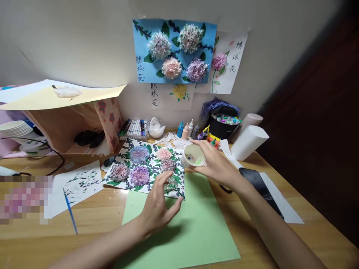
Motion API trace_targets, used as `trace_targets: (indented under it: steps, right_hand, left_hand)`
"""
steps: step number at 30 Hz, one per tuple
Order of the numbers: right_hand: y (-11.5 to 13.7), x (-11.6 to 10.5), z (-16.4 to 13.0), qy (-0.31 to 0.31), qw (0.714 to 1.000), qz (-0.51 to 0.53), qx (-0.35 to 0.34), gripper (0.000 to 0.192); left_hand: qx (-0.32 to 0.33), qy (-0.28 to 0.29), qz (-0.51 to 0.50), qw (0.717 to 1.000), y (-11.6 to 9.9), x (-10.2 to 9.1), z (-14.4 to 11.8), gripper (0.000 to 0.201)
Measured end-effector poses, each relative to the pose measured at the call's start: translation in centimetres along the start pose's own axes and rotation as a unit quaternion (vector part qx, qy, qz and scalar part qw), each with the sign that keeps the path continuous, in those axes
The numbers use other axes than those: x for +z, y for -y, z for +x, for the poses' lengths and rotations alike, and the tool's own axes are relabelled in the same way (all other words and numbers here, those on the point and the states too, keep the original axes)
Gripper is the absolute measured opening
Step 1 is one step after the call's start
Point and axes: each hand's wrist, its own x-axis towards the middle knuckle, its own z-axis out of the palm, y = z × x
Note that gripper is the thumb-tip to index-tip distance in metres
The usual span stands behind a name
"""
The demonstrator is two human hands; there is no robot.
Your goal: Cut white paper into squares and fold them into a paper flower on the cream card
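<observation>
1. Two bare forearms (269,228) are reaching in from the bottom edge, the left slanting up to the right, the right slanting up to the left
2. One left hand (157,203) is hovering about the lower right corner of the flower sheet (151,164), its fingers bending loosely forward and its thumb spreading apart; whether they are touching the paper, I cannot tell
3. One right hand (210,158) is holding one paper cup (193,155), fingers and thumb pinching its side; the cup is tilting, its mouth showing a green smear inside, at the upper right edge of the flower sheet
4. One flower sheet is lying on the tabletop (95,239), overlapping the green sheet (199,224) and carrying six flower heads (140,175), one partly hiding behind the left hand
5. One blue brush (70,213) is lying with its tip on one paint-marked paper (92,190)
6. Four small bottles (185,131) are standing behind the cup, while others are crowding beside them, too jumbled for counting
7. Two white rolls (249,142) are standing beside one black marker case (223,129)
8. One blue picture (175,48) is hanging on the wall (84,37), showing four blooms
</observation>
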Motion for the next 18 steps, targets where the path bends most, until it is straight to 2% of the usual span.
trace_targets:
  steps: [2, 4, 7, 10, 12, 15, 16, 18]
  right_hand:
    - [2.6, -0.7, -0.5, 0.014, 0.995, 0.030, -0.091, 0.064]
    - [4.7, -0.5, -0.6, 0.041, 0.987, 0.050, -0.147, 0.067]
    - [6.4, 0.7, -0.4, 0.080, 0.976, 0.072, -0.191, 0.069]
    - [6.7, 1.3, -0.3, 0.084, 0.968, 0.094, -0.215, 0.066]
    - [6.7, 1.0, -0.5, 0.054, 0.967, 0.102, -0.228, 0.052]
    - [7.0, 0.6, -0.9, 0.025, 0.966, 0.084, -0.245, 0.013]
    - [7.3, 0.7, -1.1, 0.041, 0.965, 0.070, -0.248, 0.010]
    - [7.7, 1.3, -1.2, 0.098, 0.963, 0.043, -0.247, 0.018]
  left_hand:
    - [-0.020, -0.025, 0.011, 0.999, 0.8, 0.0, -0.1, 0.075]
    - [-0.031, -0.048, 0.034, 0.998, 1.8, -0.1, 0.1, 0.081]
    - [-0.032, -0.072, 0.055, 0.995, 3.1, -0.5, 0.1, 0.075]
    - [0.000, -0.101, 0.048, 0.994, 3.8, -1.0, 0.1, 0.066]
    - [0.020, -0.115, 0.040, 0.992, 3.8, -1.3, 0.2, 0.062]
    - [0.015, -0.120, 0.024, 0.992, 3.7, -1.4, 0.4, 0.055]
    - [0.011, -0.119, 0.020, 0.993, 3.6, -1.3, 0.4, 0.052]
    - [0.019, -0.118, 0.021, 0.993, 3.5, -1.1, 0.2, 0.047]
